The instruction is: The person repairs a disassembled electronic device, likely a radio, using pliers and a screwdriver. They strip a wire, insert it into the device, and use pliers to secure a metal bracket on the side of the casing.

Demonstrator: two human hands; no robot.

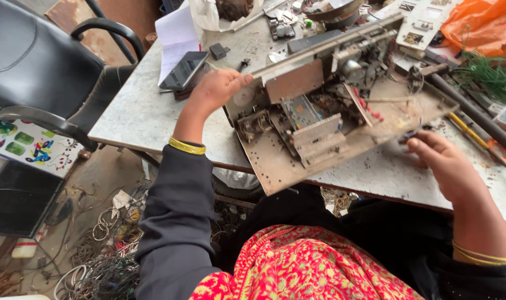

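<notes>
- One dusty metal chassis [319, 128], flat, rusted and speckled, carries grey brackets, a silver cylinder and red parts; it lies tilted on the counter [142, 116], its near corner overhanging the edge.
- Its long axis runs from lower left to upper right, the raised back rail towards the far side.
- The left hand [217, 89] closes its grip on the chassis's left end, thumb against a pale round disc.
- The right hand [444, 161] pinches the right edge, fingers curled on it.
- One dark phone [183, 70] lies on the pale stone-like counter; an orange bag [480, 25] sits far right.
</notes>
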